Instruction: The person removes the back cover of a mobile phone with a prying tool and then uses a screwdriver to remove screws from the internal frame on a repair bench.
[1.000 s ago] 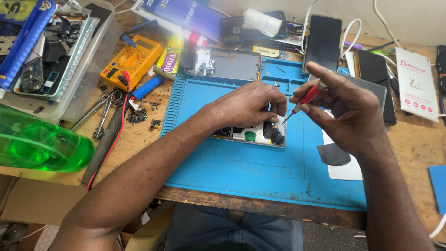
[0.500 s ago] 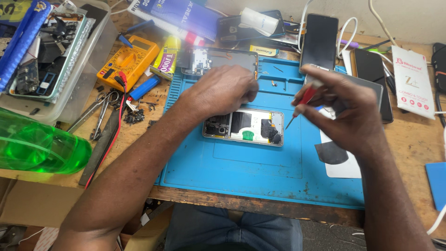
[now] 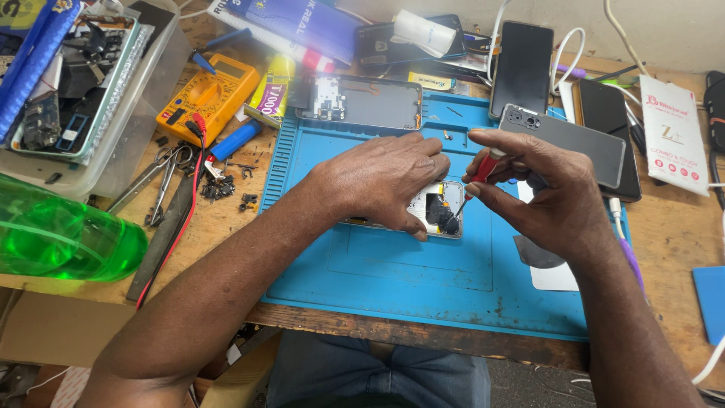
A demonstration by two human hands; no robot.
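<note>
A: Down on the blue work mat (image 3: 393, 272), the left hand (image 3: 385, 181) lies flat over an opened phone (image 3: 438, 210), palm and fingers spread, pressing it to the mat near the middle.

B: And the right hand (image 3: 540, 193)?

A: Closed in a pinch round a red-handled screwdriver (image 3: 483, 168), thumb and fingertips curled tight. The tip angles down into the exposed end of the phone, where dark parts and a bit of yellow show.

B: How would that phone handle, in your view?

A: Light and thin, I'd judge, a stiff frame but fragile inside. The safest hold looks like the outer edges or a flat palm across the body, as it is now, well off the bare circuitry. On that mat it shouldn't slide much.

B: Anything loose nearby?

A: Small dark screws (image 3: 447, 137) sit on the mat just above the left fingers, easy to scatter. A second opened phone shell (image 3: 362, 102) lies at the mat's top edge, a yellow multimeter (image 3: 208, 94) to the left, and a green bottle (image 3: 64, 238) at the desk's near edge.
</note>
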